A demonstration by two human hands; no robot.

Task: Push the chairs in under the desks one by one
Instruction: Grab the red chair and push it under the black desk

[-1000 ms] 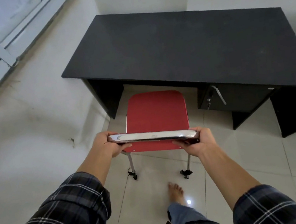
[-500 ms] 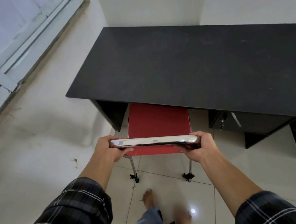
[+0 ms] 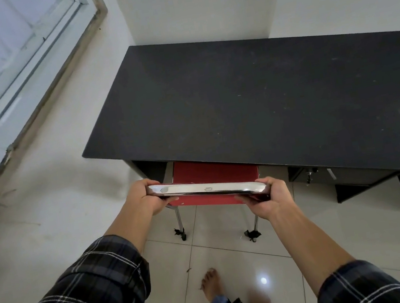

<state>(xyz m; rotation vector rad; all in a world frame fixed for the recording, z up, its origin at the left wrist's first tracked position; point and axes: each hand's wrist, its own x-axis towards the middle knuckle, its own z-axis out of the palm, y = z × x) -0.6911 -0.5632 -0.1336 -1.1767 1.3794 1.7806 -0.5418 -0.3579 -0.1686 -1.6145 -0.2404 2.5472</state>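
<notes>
A chair with a red seat (image 3: 213, 175) and a chrome backrest bar (image 3: 207, 190) stands at a black desk (image 3: 263, 94). Most of the seat lies under the desk top; only its near part shows. My left hand (image 3: 146, 199) grips the left end of the chrome bar. My right hand (image 3: 269, 198) grips its right end. The two rear chair legs (image 3: 179, 222) stand on the tiled floor outside the desk; the front legs are hidden.
The desk sits in a corner against white walls. A drawer unit with a lock (image 3: 328, 175) is under its right side. A glass door or window frame (image 3: 9, 63) runs along the left. My bare feet (image 3: 212, 285) are on the white tiles behind the chair.
The chair has slid forward under the desk, so much less of the red seat shows. I have stepped closer, and both hands have stayed on the chrome bar.
</notes>
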